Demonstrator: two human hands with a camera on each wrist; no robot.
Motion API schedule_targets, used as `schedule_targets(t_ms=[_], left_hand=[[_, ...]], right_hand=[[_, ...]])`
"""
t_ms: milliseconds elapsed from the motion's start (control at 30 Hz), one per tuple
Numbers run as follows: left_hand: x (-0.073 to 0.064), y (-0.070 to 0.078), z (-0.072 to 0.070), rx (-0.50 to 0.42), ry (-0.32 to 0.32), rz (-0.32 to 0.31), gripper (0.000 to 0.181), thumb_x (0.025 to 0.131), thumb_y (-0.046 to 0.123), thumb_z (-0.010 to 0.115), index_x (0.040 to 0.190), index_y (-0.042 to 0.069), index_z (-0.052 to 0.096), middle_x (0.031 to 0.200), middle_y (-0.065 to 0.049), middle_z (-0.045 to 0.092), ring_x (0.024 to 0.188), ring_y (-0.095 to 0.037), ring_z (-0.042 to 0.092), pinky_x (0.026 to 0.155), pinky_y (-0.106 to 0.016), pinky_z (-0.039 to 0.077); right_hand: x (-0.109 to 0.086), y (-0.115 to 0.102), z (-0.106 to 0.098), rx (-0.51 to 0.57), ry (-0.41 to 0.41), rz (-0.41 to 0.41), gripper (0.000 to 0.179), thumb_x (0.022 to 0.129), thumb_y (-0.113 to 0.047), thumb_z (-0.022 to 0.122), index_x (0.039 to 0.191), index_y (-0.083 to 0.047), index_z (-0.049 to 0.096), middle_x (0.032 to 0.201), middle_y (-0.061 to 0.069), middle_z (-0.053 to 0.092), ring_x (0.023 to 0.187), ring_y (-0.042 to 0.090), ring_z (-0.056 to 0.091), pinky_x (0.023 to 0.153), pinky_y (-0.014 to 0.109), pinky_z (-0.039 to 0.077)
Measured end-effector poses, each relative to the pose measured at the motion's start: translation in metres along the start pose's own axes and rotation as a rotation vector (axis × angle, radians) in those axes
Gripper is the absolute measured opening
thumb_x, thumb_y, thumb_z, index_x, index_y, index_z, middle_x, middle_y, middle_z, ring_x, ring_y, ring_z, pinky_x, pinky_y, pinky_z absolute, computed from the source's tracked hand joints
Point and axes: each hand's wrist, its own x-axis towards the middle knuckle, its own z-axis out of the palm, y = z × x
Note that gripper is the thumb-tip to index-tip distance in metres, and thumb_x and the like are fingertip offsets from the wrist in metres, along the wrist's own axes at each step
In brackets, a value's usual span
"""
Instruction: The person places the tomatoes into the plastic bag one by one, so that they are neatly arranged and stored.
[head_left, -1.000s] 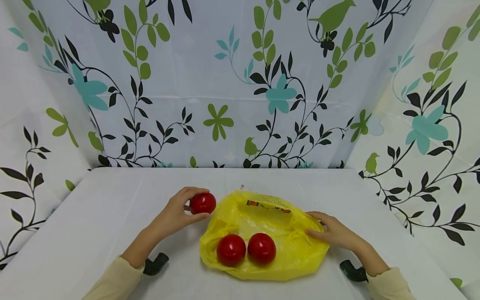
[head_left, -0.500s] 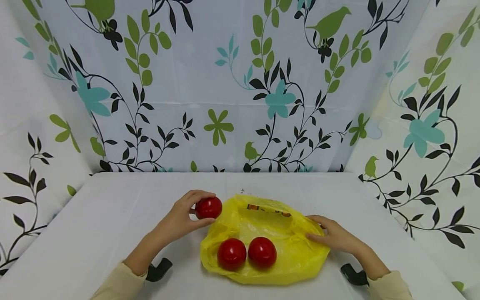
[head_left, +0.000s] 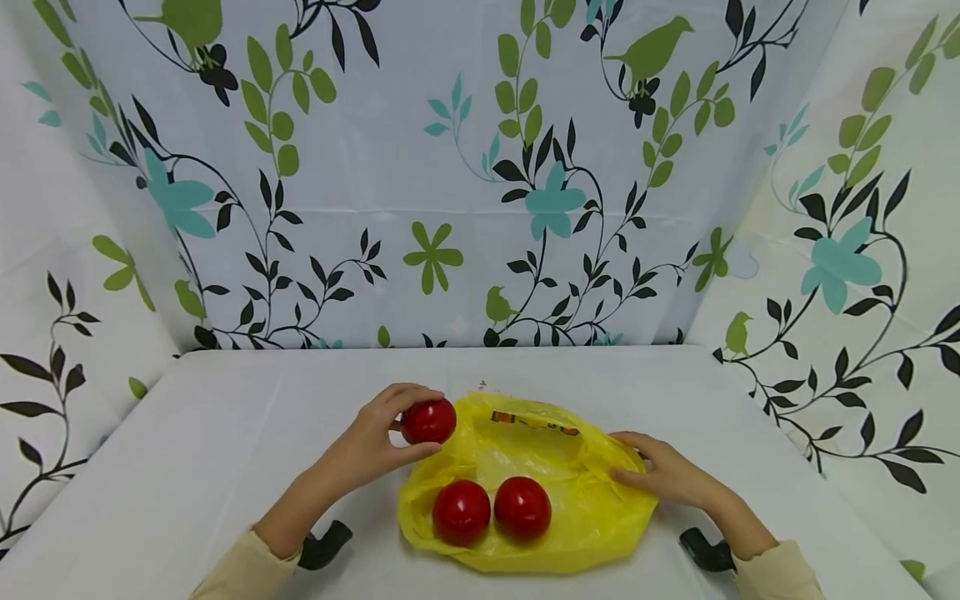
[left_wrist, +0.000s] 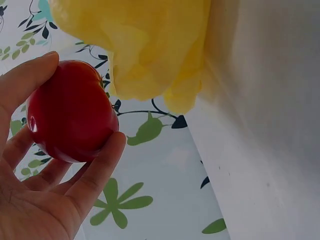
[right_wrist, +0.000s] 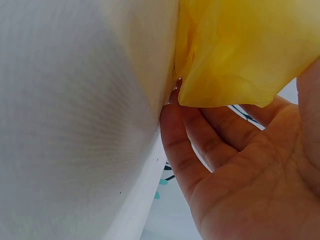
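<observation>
A shiny red tomato (head_left: 429,422) is held in my left hand (head_left: 372,437), between the thumb and the fingertips. In the left wrist view, green stem leaves show on one side of this tomato (left_wrist: 72,111). It is just left of the mouth of a yellow plastic bag (head_left: 592,508), which lies spread open on the table. Two more tomatoes, a left one (head_left: 461,512) and a right one (head_left: 522,508), sit side by side at the bag's near side. My right hand (head_left: 667,468) holds the bag's right edge, thumb on the near side and fingers on the far side.
The table (head_left: 247,433) has a white cover. A patterned cloth (head_left: 337,200) with leaves, birds and flowers stands behind it and along both sides. Dark wrist-camera mounts, a left one (head_left: 326,546) and a right one (head_left: 705,550), project below the wrists.
My left hand has carried its tomato to the right, closer to the bag's mouth. The right hand and the two other tomatoes keep their places on the bag.
</observation>
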Motion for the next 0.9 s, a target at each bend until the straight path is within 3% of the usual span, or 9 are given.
schedule_targets(t_ms=[267,900], left_hand=[[0.005,0.006,0.009,-0.026,-0.044,0.06,0.057,0.08,0.019,0.082,0.131,0.014,0.056,0.13,-0.009,0.053,0.109,-0.025,0.059,0.083,-0.024,0.056],[0.018,0.013,0.033,-0.032,-0.147,0.098,0.054,0.081,0.019,0.081,0.13,0.012,0.058,0.127,-0.012,0.053,0.106,-0.025,0.059,0.081,-0.026,0.057]], right_hand=[[0.001,0.002,0.001,-0.012,0.002,0.014,0.051,0.094,-0.03,0.066,0.134,-0.001,0.053,0.135,0.022,0.055,0.121,0.044,0.051,0.097,0.061,0.045],[0.002,0.001,0.0,-0.009,0.006,0.017,0.051,0.093,-0.028,0.066,0.134,-0.001,0.054,0.134,0.021,0.055,0.12,0.043,0.051,0.097,0.062,0.044]])
